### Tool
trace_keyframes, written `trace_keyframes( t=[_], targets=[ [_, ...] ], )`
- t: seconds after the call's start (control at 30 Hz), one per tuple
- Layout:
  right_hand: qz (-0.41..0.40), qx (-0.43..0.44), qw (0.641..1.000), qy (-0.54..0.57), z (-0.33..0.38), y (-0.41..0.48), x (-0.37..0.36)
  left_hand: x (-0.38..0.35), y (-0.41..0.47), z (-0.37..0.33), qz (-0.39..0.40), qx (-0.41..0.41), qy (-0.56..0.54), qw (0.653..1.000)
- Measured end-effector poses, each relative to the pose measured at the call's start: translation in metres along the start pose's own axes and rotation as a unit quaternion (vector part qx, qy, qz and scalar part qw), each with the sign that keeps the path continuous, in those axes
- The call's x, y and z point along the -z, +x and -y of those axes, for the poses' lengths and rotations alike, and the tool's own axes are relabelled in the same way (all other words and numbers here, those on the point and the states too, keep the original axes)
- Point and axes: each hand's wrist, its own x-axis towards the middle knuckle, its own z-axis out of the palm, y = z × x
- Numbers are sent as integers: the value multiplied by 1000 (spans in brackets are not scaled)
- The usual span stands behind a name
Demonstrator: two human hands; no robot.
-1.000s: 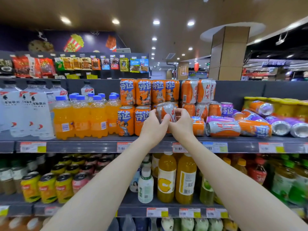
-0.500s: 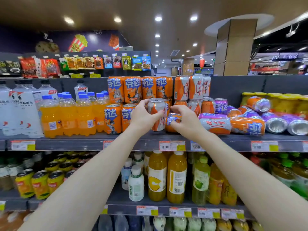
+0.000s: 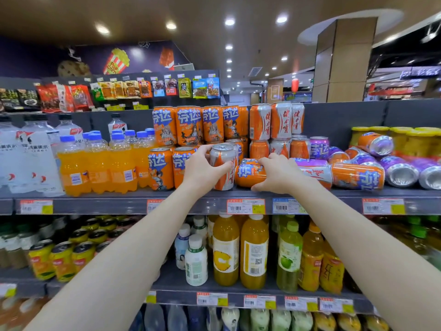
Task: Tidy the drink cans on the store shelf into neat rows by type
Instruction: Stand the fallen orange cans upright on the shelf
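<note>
head view. the left hand (image 3: 202, 169) was closed around an upright white-and-orange can (image 3: 223, 167) standing at the front edge of the top shelf (image 3: 214, 195), fingers wrapped over its left side and thumb near the rim; the grip was firm on that can. the right hand (image 3: 276, 174) lay over a toppled orange can (image 3: 249, 175) lying on its side just beside the upright one, fingers curled on top and thumb underneath at the shelf edge; the grip appeared closed on it, though whether it was bearing the can's weight could not be told.

handling, as a judgement: the cans looked full and sealed, so moderately heavy, stiff along the wall but liable to dent if squeezed hard, with a glossy printed surface that may slip. a lying can will roll; it is best taken around the mid-body and stood on its base.

contents of the shelf. to the left stood two upright orange cans (image 3: 171, 168) in a front row, with a stacked upper tier of matching orange cans (image 3: 200, 125) behind. white-and-orange cans (image 3: 276, 120) were stacked to their right. further right, a heap of fallen cans (image 3: 358, 173), orange and purple mixed, lay on their sides touching one another; this portion was not yet sorted. orange drink bottles (image 3: 100, 168) occupied the left of the same shelf. the lower shelf (image 3: 238, 298) held juice bottles.
</note>
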Motion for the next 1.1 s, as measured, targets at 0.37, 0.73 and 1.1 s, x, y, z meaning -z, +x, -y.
trace_keyframes(
  t=[0.37,0.73,1.1],
  targets=[
    [-86,24,994,58,21,6,1,11,-2,-3,9,-22,7,1000],
    [-64,-91,882,457,37,4,-2,47,1,-10,3,-52,13,999],
    [16,-47,837,545,61,15,-14,88,5,-5,12,-37,7,999]
  ],
)
